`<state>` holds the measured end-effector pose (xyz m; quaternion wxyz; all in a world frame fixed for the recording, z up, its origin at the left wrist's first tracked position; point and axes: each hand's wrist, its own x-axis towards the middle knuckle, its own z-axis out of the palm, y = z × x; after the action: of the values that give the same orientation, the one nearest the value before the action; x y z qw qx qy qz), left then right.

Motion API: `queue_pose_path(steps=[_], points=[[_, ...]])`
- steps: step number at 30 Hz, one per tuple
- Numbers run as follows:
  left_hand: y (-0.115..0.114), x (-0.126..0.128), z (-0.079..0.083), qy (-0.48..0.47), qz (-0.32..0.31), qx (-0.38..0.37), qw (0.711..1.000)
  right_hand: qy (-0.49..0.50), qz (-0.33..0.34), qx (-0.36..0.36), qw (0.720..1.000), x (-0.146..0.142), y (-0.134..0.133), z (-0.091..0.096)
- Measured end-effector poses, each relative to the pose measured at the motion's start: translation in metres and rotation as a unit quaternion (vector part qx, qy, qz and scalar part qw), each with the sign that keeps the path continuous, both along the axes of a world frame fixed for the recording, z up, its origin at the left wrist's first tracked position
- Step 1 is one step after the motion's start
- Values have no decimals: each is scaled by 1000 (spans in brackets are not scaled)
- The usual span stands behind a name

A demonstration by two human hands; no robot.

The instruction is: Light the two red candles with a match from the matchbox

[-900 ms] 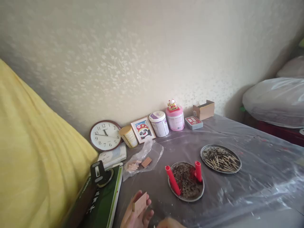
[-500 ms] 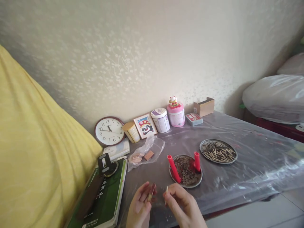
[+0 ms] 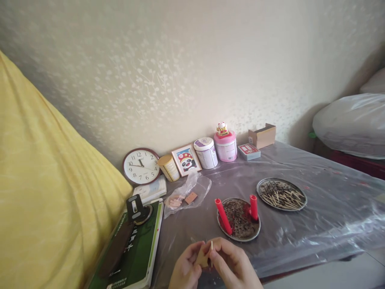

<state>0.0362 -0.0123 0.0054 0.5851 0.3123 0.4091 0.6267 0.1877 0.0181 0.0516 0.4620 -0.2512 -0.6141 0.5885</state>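
At the near edge of the table, my left hand (image 3: 185, 268) is closed on a small tan matchbox (image 3: 202, 259). Close against it, my right hand (image 3: 231, 261) pinches a matchstick (image 3: 211, 248) between thumb and fingers, its pale end up. The match's lower end is close to the box, but I cannot tell whether they touch. Just beyond my hands a round metal plate (image 3: 240, 240) bears two unlit red candles, a leaning one (image 3: 223, 218) on the left and a shorter upright one (image 3: 254, 208) on the right. Dark residue covers much of the plate.
A second round plate (image 3: 258, 193) of used matches lies to the right. A clear plastic bag (image 3: 202, 188) holds another small brown box (image 3: 191, 198). At left are a green book (image 3: 144, 245) and a black device (image 3: 135, 208). A clock (image 3: 141, 165) and tins line the wall.
My hands have come together: the right hand has brought the matchstick up to the matchbox, and the box has turned its broad tan face toward me. The view has shifted slightly.
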Motion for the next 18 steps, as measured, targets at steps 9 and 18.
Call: queue_pose_path(steps=[9, 18], points=[[3, -2, -1, -2, -66, 6, 998, 55, 35, -81, 995, -2, 1, 5], [3, -4, -3, -1, -87, 17, 996, 67, 37, -93, 993, -3, 1, 4]])
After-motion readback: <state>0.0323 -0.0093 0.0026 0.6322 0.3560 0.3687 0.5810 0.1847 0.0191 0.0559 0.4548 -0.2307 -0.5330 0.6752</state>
